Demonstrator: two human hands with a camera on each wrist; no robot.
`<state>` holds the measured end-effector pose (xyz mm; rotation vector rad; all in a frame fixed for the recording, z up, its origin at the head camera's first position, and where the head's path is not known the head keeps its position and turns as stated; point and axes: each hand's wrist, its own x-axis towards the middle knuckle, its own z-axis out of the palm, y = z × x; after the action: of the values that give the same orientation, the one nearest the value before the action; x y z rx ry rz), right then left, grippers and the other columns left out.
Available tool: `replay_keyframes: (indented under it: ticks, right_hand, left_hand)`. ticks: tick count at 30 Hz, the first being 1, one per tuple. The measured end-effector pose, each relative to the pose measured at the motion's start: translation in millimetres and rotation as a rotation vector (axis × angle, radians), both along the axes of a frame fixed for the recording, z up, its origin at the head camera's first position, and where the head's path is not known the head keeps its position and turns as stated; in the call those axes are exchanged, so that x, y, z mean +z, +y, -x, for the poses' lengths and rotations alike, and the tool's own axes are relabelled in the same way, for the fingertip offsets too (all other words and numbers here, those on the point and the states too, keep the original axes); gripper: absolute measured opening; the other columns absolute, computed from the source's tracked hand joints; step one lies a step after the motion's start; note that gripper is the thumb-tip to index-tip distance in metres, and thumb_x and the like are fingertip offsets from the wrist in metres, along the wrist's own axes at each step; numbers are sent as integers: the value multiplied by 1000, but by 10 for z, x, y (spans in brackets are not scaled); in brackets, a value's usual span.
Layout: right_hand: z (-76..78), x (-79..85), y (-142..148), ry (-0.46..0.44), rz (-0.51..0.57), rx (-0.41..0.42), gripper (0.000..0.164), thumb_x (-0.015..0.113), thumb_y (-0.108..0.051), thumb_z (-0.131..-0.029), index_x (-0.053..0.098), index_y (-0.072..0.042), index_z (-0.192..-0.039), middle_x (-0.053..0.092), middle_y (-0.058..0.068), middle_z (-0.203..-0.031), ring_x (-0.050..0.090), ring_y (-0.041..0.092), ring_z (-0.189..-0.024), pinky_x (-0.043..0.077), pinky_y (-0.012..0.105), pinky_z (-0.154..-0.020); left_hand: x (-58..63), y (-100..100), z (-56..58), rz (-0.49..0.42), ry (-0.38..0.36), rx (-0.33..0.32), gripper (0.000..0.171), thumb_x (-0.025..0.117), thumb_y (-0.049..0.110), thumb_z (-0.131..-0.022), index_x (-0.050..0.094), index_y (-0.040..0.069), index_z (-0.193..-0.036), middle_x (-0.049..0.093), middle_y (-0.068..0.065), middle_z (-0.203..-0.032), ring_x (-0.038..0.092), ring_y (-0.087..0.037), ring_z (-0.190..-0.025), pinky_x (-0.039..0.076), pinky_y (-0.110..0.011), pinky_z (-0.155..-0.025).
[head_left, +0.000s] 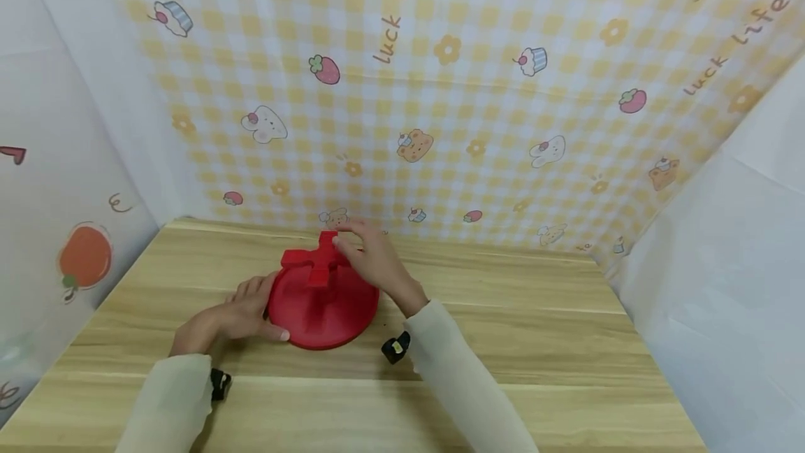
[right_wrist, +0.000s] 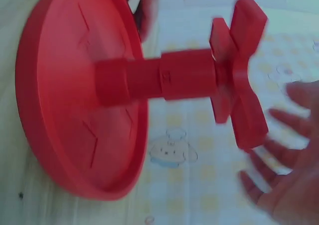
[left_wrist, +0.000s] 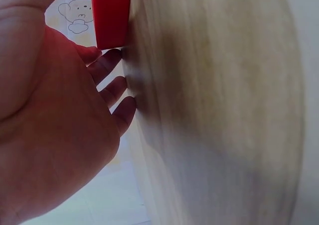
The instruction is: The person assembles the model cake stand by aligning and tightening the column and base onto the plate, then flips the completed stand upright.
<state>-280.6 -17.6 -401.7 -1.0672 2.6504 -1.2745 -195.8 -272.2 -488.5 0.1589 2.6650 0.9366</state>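
Observation:
A red plastic stand [head_left: 323,324] sits upright on the wooden table, with a wide round base, a short stepped post and a cross-shaped top [head_left: 319,257]. At the base's left side, my left hand [head_left: 242,314] holds the rim, thumb at the front and fingers farther back. The left wrist view has its fingertips low by the rim [left_wrist: 112,18], close to the tabletop. Beside the cross-shaped top is my right hand [head_left: 376,262], its fingers spread and loosely bent. In the right wrist view those fingers [right_wrist: 286,120] stand around the ends of the cross's arms, gripping nothing.
A yellow checked cloth [head_left: 440,103] with printed cartoons hangs behind the wooden table [head_left: 503,341]. White sheets [head_left: 723,229] close off both sides. Black wrist mounts [head_left: 395,348] sit at both cuffs.

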Motion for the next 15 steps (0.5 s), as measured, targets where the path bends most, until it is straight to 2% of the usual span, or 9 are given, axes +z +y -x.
replay_keyframes:
  ticks: [2,6,9,15]
  right_hand:
    - [11,-18,68,-37,-48,-38,27,57,-26,-102,70,-11,-120,68,3,-118,61,17,-111,52,34,-91]
    - [-14,-68,141,-51,-83,-32,21,60,-22,-100,74,-12,-111,73,0,-101,64,12,-89,52,24,-75]
    - [-48,-87,149,-34,-84,-31,19,62,-21,-99,75,-13,-111,72,-1,-103,63,10,-88,50,20,-74]
    - [-110,-66,144,-46,-108,-50,17,64,-19,-98,75,-12,-108,73,-1,-102,64,12,-89,52,20,-76]
  left_hand:
    - [30,15,-10,0,-12,-3,133,83,65,-63,11,0,-154,27,-28,-146,17,-49,-134,25,-73,-102]
    - [113,29,-45,0,-18,-30,128,84,57,-68,9,-3,-153,25,-31,-145,15,-53,-133,21,-75,-101]
    - [138,31,-50,5,-4,-44,125,83,55,-71,9,-5,-153,25,-32,-143,15,-54,-131,21,-74,-99]
    - [138,46,-37,12,-7,-39,126,82,57,-71,9,-5,-152,26,-31,-142,17,-52,-131,23,-72,-99]
